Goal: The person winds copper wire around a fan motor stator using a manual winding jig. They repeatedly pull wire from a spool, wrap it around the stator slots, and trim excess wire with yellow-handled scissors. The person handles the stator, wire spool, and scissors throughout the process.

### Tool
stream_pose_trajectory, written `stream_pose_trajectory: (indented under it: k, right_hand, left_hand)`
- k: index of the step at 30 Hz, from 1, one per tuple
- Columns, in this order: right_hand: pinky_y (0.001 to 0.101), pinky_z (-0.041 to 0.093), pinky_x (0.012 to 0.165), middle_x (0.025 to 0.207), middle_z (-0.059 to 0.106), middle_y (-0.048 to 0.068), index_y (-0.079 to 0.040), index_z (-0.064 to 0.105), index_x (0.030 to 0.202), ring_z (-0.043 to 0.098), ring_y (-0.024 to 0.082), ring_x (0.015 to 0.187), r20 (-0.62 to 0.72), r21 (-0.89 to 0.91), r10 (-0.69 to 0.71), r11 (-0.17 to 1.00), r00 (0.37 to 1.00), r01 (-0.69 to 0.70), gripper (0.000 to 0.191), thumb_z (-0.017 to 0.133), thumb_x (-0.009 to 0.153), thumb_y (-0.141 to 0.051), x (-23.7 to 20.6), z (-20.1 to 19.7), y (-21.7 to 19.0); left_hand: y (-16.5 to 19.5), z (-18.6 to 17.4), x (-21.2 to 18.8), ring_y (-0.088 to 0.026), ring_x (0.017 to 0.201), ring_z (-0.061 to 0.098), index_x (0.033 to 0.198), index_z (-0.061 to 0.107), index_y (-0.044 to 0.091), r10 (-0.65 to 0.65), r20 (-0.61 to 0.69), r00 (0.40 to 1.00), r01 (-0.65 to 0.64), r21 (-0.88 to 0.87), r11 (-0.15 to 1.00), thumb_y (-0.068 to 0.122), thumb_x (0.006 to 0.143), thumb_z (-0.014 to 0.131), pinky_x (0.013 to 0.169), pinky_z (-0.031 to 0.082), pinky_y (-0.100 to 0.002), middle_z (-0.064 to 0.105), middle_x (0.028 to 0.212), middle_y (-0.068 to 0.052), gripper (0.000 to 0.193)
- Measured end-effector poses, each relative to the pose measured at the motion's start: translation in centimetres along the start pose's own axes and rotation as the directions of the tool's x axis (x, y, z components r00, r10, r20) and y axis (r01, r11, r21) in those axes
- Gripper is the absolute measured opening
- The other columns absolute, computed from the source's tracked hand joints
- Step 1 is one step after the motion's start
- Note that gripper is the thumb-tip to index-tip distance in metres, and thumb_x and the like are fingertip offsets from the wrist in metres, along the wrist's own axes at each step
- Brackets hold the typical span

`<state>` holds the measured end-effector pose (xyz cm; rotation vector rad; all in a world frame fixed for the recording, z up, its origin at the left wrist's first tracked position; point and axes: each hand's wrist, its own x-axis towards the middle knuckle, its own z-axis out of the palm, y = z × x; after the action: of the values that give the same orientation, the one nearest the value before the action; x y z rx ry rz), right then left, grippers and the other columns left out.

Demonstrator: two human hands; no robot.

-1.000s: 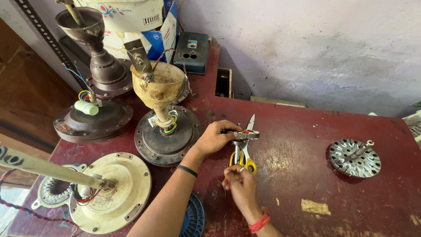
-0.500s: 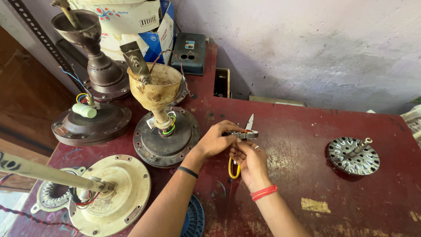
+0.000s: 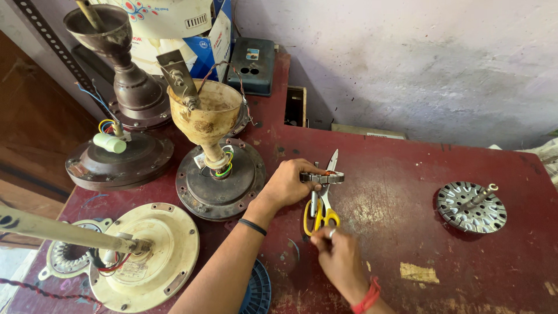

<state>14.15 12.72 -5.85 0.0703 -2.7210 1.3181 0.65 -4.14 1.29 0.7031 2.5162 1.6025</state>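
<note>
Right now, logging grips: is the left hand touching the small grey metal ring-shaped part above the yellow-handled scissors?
Touching. The head view shows the left hand with its fingers wrapped onto the small grey metal ring-shaped part, no gap between them.

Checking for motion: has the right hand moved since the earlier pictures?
Yes. The right hand has dropped from beside the left hand toward the table's near edge.

Small grey ring-shaped metal part [image 3: 322,177] with copper windings, held level at frame centre; yellow-handled scissors [image 3: 321,203] beneath, blades pointing up, on the red tabletop
</note>
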Motion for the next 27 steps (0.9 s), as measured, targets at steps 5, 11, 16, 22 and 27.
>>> stream_pose_trajectory:
  k: [5,11,16,22,27]
  right_hand:
    - [0.0276,0.046,0.044,0.078,0.076,0.008,-0.003,0.08,0.092,0.064,0.011,0.05,0.157,-0.089,-0.021,0.995,0.987,0.035,0.011,0.074,0.084,-0.006,-3.1,-0.1,0.4]
    - [0.0328,0.037,0.046,0.067,0.071,0.013,-0.004,0.082,0.103,0.052,0.015,0.05,0.113,0.09,0.148,0.983,0.983,-0.158,0.031,0.07,0.092,-0.031,-0.6,0.0,0.1]
    - [0.027,0.06,0.05,0.079,0.075,0.009,0.0,0.071,0.107,0.071,0.011,0.065,-0.036,0.584,0.255,0.79,0.966,-0.186,0.03,0.07,0.09,-0.023,6.1,0.3,-1.4]
    - [0.0297,0.056,0.053,0.082,0.077,0.015,0.001,0.072,0.097,0.069,0.02,0.062,-0.058,0.434,0.243,0.88,0.968,-0.195,0.009,0.069,0.089,-0.004,6.8,0.4,-1.5]
    - [0.0275,0.055,0.049,0.078,0.08,0.01,-0.001,0.077,0.088,0.073,0.013,0.058,-0.038,0.06,-0.012,0.998,0.999,0.014,0.008,0.069,0.086,0.002,1.8,0.1,-0.7]
  left_hand:
    - [-0.2,0.1,0.1,-0.028,0.091,0.074,0.11,0.08,0.016,-0.011,-0.007,1.0,0.01,-0.015,1.0,0.011,0.072,0.084,0.083,0.057,-0.037,0.076,0.103,-0.011,0.039]
    - [-1.8,0.5,0.4,-0.027,0.092,0.074,0.11,0.08,0.016,0.025,0.007,1.0,-0.025,0.003,1.0,0.017,0.071,0.082,0.085,0.056,-0.036,0.075,0.105,-0.012,0.04]
    - [-3.2,0.7,0.5,-0.027,0.102,0.072,0.116,0.08,0.016,0.136,0.002,0.991,-0.136,-0.031,0.99,0.013,0.074,0.074,0.094,0.055,-0.037,0.075,0.112,-0.012,0.043]
    - [-2.9,0.6,0.1,-0.025,0.092,0.075,0.108,0.079,0.013,0.087,-0.038,0.996,-0.087,-0.007,0.996,0.009,0.067,0.08,0.085,0.059,-0.035,0.076,0.105,-0.012,0.041]
    - [-2.3,0.6,0.0,-0.024,0.089,0.076,0.103,0.08,0.011,0.075,-0.106,0.992,-0.072,0.031,0.997,0.007,0.068,0.084,0.083,0.059,-0.034,0.077,0.1,-0.011,0.036]
